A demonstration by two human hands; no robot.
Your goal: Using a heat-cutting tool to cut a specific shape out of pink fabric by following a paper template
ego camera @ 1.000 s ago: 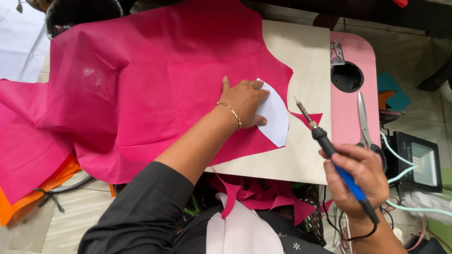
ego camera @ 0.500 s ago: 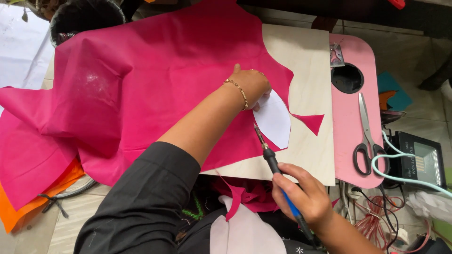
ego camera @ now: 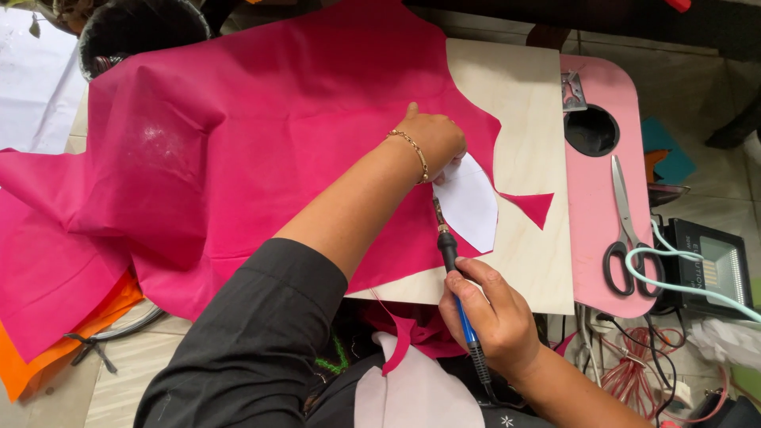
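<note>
Left hand (ego camera: 432, 143) pins the white template (ego camera: 469, 202) flat on pink fabric (ego camera: 261, 135) so it can't slide, right hand's (ego camera: 491, 321) grip clenched around the hot cutter pen (ego camera: 452, 261).

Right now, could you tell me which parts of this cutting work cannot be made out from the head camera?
- Left hand: its fingertips on the white paper template are hidden behind the knuckles.
- Hot cutting tool: whether its tip touches the pink fabric is too small to tell.
- Right hand: the tool's lower end runs behind the wrist.
- Scissors: a pale green cable crosses their handles.
- Black bin: cut off by the top edge.
</note>
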